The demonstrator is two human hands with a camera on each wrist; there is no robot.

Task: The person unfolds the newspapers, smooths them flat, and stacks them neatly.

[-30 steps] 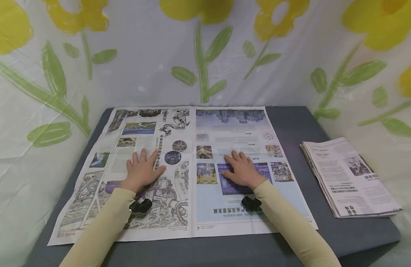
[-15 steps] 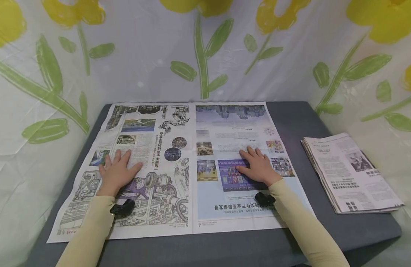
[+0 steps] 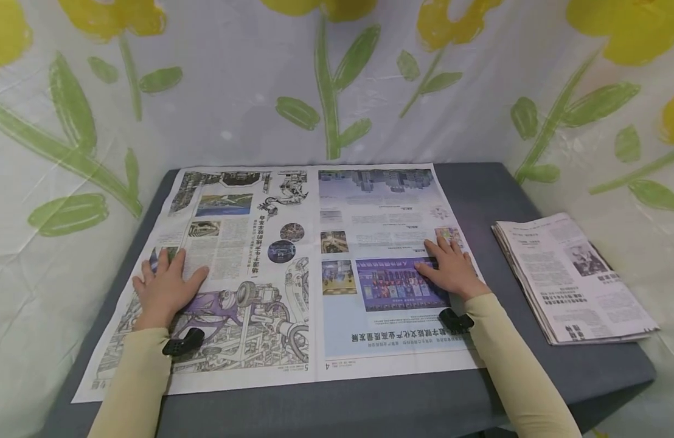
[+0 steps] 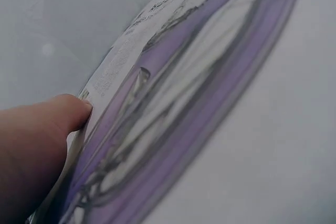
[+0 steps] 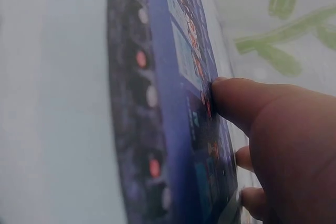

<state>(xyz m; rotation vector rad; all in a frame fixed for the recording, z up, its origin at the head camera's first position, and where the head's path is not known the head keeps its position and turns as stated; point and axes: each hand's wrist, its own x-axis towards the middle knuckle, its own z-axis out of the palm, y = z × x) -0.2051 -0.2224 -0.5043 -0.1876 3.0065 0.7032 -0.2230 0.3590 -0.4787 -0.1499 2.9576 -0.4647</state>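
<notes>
An unfolded newspaper sheet [image 3: 271,243] lies flat across the table, its centre crease running away from me. My left hand [image 3: 164,292] rests on the left page near its outer edge, fingers spread, over a drawing with a purple machine part. On the right page, my right hand [image 3: 452,267] lies with fingers spread at the right end of a purple picture. In the left wrist view the thumb [image 4: 73,111] touches the paper. The right wrist view shows the thumb [image 5: 236,95] on the printed purple picture, with other fingertips beyond. Neither hand grips anything.
A stack of folded newspapers [image 3: 575,280] lies at the table's right side. The dark grey table [image 3: 337,407] shows around the sheet. A white curtain with yellow flowers [image 3: 227,91] stands behind and on both sides. Each wrist wears a small black camera [image 3: 184,342].
Both hands have slid apart over the sheet, the left toward the left edge and the right toward the right edge. The sheet stays in place; the view has tilted slightly down.
</notes>
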